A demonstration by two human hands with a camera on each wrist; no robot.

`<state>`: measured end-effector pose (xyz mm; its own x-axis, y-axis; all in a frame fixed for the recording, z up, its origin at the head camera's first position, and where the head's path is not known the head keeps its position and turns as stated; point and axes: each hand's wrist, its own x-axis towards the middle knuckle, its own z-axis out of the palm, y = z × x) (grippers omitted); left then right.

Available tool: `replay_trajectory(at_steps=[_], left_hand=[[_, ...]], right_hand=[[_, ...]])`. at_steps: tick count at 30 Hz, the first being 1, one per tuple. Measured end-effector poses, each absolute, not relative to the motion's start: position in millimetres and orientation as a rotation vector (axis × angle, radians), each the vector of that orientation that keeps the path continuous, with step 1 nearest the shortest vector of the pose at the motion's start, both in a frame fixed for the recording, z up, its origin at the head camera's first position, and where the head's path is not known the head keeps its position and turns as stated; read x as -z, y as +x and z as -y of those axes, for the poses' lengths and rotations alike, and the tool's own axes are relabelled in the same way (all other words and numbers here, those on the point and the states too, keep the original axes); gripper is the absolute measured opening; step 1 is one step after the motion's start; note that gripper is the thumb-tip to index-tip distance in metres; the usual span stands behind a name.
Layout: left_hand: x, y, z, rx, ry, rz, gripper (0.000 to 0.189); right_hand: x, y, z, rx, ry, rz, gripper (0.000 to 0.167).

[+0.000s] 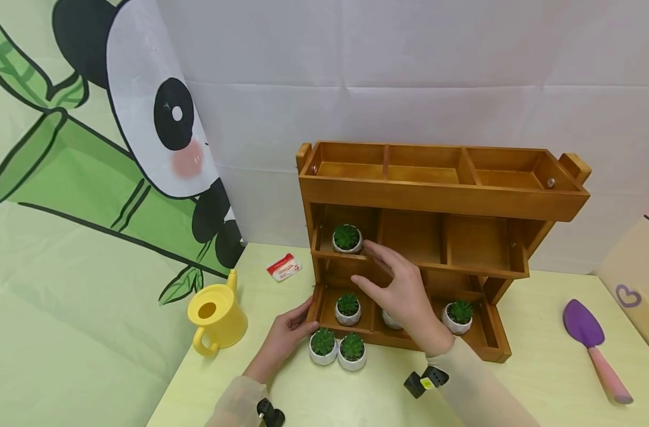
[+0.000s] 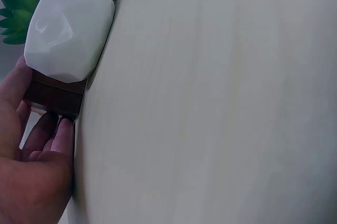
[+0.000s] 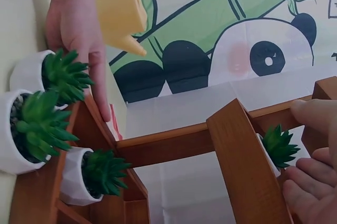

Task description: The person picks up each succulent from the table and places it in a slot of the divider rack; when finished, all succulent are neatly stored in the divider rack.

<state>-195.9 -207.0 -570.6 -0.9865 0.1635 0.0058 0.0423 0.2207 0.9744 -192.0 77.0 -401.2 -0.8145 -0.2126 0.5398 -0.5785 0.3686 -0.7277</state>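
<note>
A tiered brown wooden shelf [image 1: 441,198] stands on the table. My left hand [image 1: 285,338] grips its lower left corner, thumb at the front and fingers along the outer side [image 2: 62,134]. On the middle tier's left compartment sits a potted succulent [image 1: 347,238] in a white faceted pot. Beside that pot is my right hand [image 1: 401,290], thumb and fingers spread apart with nothing between them; the fingertips are right at the pot's side. The bottom tier holds a succulent at left [image 1: 348,309], one at right [image 1: 457,316], and a white pot [image 1: 391,320] mostly hidden behind my right hand.
Two more potted succulents [image 1: 323,346] [image 1: 352,351] stand side by side on the table before the shelf's left end. A yellow watering can [image 1: 223,320] and a red-and-white packet [image 1: 284,267] are at left. A purple trowel with a pink handle [image 1: 585,326] lies at right.
</note>
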Motion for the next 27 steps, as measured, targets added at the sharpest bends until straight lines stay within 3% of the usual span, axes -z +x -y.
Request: replay_trajectory(at_steps=[27], left_hand=[[571,-196,207,-1.902,0.185,-2.362,0.062]], right_hand=[[482,-151,-82,-1.57,0.617,2.404,0.063]])
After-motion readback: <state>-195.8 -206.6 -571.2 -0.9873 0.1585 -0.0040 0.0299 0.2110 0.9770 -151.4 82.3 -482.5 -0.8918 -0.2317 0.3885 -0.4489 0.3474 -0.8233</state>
